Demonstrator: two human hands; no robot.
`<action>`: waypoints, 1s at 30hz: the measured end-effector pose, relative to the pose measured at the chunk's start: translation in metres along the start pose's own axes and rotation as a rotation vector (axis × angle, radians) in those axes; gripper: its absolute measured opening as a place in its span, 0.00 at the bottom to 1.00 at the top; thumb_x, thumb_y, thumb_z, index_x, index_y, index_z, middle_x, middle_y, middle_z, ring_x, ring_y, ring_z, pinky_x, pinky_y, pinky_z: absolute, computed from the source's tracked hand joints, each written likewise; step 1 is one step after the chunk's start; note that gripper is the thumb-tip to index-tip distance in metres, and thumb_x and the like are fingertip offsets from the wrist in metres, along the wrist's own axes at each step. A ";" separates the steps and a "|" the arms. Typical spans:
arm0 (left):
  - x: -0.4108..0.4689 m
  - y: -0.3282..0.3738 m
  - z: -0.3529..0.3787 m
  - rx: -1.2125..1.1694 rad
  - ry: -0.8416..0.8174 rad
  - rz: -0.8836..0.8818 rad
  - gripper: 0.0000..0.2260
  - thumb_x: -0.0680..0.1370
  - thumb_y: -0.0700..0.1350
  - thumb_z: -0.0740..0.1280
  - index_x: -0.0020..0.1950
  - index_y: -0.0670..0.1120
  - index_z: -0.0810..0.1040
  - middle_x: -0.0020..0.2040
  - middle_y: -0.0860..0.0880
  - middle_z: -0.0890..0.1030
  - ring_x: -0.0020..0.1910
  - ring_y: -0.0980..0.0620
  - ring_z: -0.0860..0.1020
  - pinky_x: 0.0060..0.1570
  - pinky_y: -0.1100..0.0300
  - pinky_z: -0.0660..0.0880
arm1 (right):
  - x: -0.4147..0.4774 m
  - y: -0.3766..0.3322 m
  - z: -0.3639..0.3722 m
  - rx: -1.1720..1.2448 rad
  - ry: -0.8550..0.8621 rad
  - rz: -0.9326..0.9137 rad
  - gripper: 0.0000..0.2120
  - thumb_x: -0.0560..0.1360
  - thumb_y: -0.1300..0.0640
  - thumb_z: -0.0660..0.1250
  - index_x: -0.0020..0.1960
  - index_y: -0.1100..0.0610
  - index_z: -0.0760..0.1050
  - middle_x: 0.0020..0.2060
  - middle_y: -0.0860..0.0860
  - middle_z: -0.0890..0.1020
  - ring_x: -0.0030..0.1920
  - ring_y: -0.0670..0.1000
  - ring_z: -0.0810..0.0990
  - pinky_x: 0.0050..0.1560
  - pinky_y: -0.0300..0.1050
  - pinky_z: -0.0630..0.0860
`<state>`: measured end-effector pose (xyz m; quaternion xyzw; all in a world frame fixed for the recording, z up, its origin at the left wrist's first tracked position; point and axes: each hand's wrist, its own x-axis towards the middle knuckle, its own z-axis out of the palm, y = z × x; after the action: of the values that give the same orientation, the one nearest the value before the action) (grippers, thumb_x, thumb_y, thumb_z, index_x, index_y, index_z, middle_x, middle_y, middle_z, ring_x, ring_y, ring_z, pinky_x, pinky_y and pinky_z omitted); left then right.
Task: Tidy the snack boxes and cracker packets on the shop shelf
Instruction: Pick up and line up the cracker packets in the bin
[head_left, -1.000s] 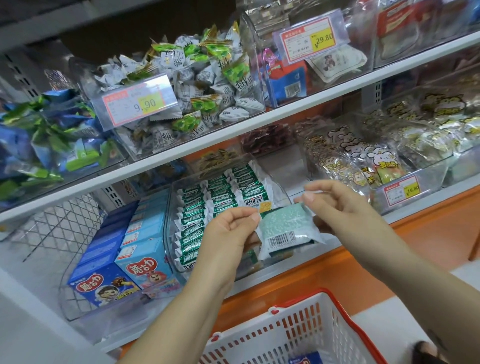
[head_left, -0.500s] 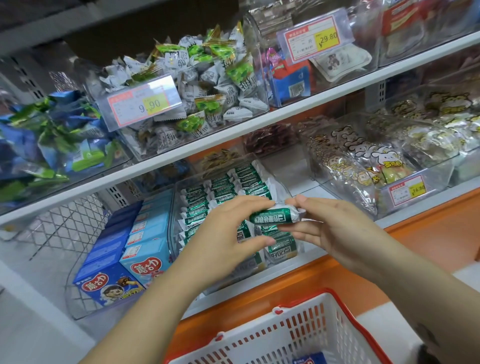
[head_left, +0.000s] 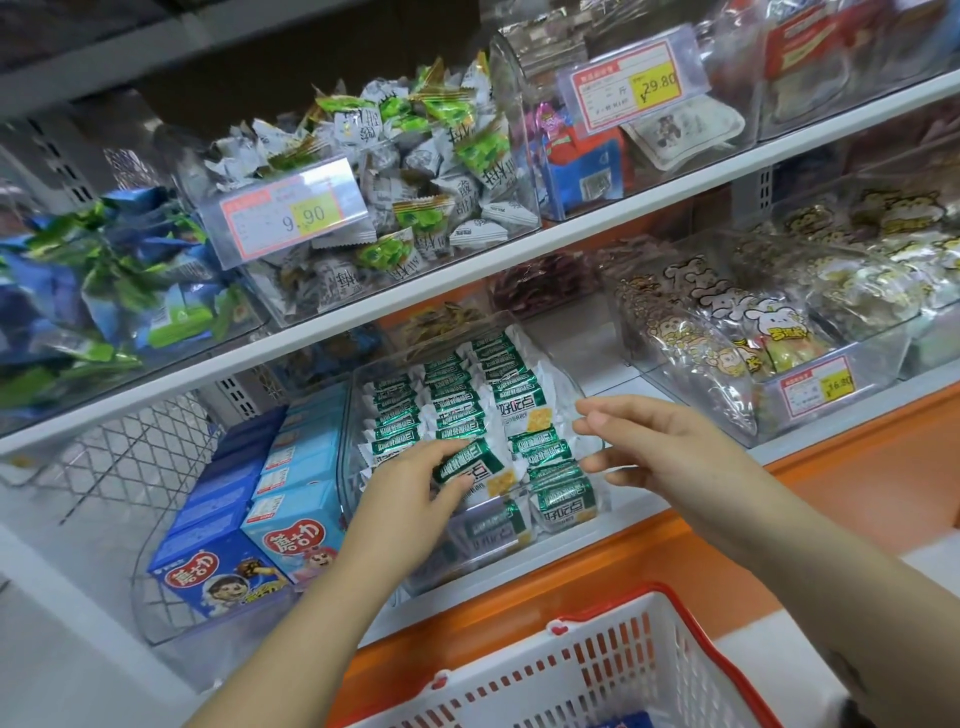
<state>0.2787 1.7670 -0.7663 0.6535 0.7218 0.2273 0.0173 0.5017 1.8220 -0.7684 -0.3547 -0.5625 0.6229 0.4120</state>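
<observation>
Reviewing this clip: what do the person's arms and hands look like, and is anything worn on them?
Both arms are bare up to the frame's edge: no sleeves, gloves, watch, bracelets or rings show. The left hand and right hand have short, unpainted nails. A small dark mark, perhaps a tattoo, sits on the right forearm near the frame's lower right; it is too blurred to read.

Two hands (head_left: 415, 488), three price tags (head_left: 291, 213), one basket (head_left: 597, 670), two rows of snack boxes (head_left: 291, 499)
</observation>
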 end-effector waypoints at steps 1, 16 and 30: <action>-0.001 -0.001 0.001 0.024 0.000 0.025 0.19 0.78 0.48 0.66 0.69 0.56 0.70 0.64 0.55 0.76 0.53 0.57 0.75 0.55 0.66 0.67 | 0.000 0.001 0.000 -0.002 0.002 -0.002 0.08 0.76 0.56 0.65 0.54 0.52 0.79 0.50 0.51 0.84 0.40 0.46 0.82 0.43 0.38 0.77; -0.017 -0.026 0.031 0.626 -0.016 0.271 0.24 0.82 0.57 0.46 0.72 0.49 0.69 0.69 0.52 0.73 0.69 0.47 0.70 0.66 0.42 0.57 | 0.013 0.017 -0.006 -0.364 0.192 -0.084 0.19 0.76 0.52 0.66 0.66 0.49 0.71 0.59 0.45 0.76 0.58 0.44 0.74 0.51 0.38 0.68; 0.055 0.018 0.005 0.177 -0.039 0.060 0.17 0.80 0.54 0.59 0.69 0.57 0.71 0.68 0.56 0.73 0.66 0.52 0.72 0.74 0.43 0.52 | 0.025 0.033 -0.003 -0.481 -0.021 -0.004 0.24 0.77 0.55 0.65 0.72 0.46 0.65 0.65 0.42 0.74 0.66 0.46 0.71 0.64 0.49 0.70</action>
<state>0.2896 1.8214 -0.7492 0.6780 0.7188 0.1501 -0.0333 0.4906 1.8448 -0.8006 -0.4350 -0.6998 0.4738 0.3109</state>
